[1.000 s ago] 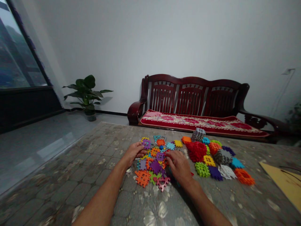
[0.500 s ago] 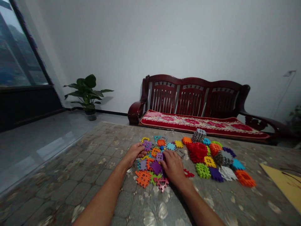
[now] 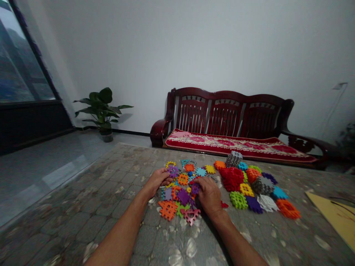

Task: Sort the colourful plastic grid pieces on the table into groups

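Colourful plastic interlocking tiles with toothed edges lie in a loose pile between my hands. My left hand [image 3: 157, 181] is at the pile's left edge, fingers curled and closed on the rim of a purple tile [image 3: 173, 171]. On the right, my right hand [image 3: 210, 193] pinches a darker purple tile [image 3: 195, 188] that looks tilted; its fingertips are partly hidden. Around them lie an orange window tile [image 3: 183, 179], a small yellow round piece [image 3: 189, 190], a solid purple tile [image 3: 183, 196], a larger orange tile [image 3: 168, 210] and a pink triangular frame [image 3: 191, 216].
Sorted stacks of tiles stand to the right, among them a red heap [image 3: 232, 179], a grey stack [image 3: 263, 185] and an orange stack [image 3: 288, 209]. A yellow board [image 3: 332, 218] lies at the table's right. Behind the patterned tablecloth [image 3: 111, 207] stands a wooden bench [image 3: 222, 111].
My right hand has drawn its fingers together and tipped up a purple tile, uncovering the small yellow round piece. My left hand has hardly moved.
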`<state>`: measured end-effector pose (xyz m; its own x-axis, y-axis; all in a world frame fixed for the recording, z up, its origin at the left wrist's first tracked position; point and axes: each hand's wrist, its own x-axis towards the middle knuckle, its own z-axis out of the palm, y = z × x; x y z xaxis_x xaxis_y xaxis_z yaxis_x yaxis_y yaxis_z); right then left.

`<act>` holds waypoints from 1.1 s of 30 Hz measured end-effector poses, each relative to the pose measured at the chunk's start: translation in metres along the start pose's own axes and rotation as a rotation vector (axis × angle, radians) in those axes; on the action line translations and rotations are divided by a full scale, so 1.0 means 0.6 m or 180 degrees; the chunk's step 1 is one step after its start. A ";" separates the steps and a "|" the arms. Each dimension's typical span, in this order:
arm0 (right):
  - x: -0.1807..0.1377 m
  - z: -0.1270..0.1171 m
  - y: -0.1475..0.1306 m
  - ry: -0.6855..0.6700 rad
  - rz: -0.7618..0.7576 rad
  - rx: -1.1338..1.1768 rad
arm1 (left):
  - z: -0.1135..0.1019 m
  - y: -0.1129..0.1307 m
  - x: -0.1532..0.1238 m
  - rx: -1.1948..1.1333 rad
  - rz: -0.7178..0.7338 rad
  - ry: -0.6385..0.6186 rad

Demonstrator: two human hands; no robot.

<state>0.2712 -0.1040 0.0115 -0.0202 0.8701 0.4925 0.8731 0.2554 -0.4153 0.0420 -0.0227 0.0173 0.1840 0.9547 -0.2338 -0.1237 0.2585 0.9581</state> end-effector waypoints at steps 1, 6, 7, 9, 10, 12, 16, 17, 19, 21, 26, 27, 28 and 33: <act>-0.002 0.003 0.004 -0.0008 0.0018 0.0030 | 0.000 0.000 0.000 0.0002 -0.0009 -0.0005; -0.007 0.014 0.022 0.0006 0.0103 0.0288 | -0.001 0.001 -0.002 0.0017 -0.0005 -0.0041; -0.008 0.014 0.025 0.0017 0.0120 0.0344 | -0.001 0.001 -0.002 0.0012 0.0009 -0.0060; -0.008 0.013 0.029 0.0055 0.0165 0.0467 | -0.001 0.001 -0.002 0.0009 0.0030 -0.0084; -0.008 0.012 0.030 0.0079 0.0192 0.0538 | -0.001 0.001 -0.002 0.0015 0.0031 -0.0081; -0.009 0.010 0.032 0.0141 0.0274 0.0689 | -0.002 0.001 -0.002 0.0036 0.0040 -0.0055; -0.011 0.007 0.036 0.0260 0.0466 0.0902 | -0.006 0.002 0.002 0.0092 0.0188 0.0008; -0.012 0.007 0.037 0.0280 0.0488 0.0900 | -0.009 0.003 0.003 0.0087 0.0263 0.0071; -0.014 0.007 0.041 0.0289 0.0492 0.0858 | -0.017 0.005 0.007 0.0042 0.0401 0.0315; -0.015 0.007 0.045 0.0258 0.0448 0.0810 | -0.027 0.008 0.010 0.0017 0.0513 0.0666; -0.017 -0.002 0.037 0.0220 0.0121 0.0434 | -0.057 0.012 0.015 0.0441 0.0516 0.1518; -0.018 -0.004 0.030 0.0176 0.0035 0.0340 | -0.062 0.011 0.016 0.0631 0.0495 0.1648; -0.019 -0.006 0.022 0.0108 -0.0047 0.0269 | -0.067 0.010 0.018 0.0844 0.0476 0.1764; -0.026 -0.015 -0.030 -0.0336 -0.0288 0.0195 | -0.081 0.001 0.028 0.1697 0.0502 0.1907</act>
<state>0.2599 -0.1262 0.0182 -0.1515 0.8810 0.4483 0.8341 0.3573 -0.4203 -0.0024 0.0004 0.0061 -0.3680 0.9298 0.0063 0.4039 0.1538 0.9018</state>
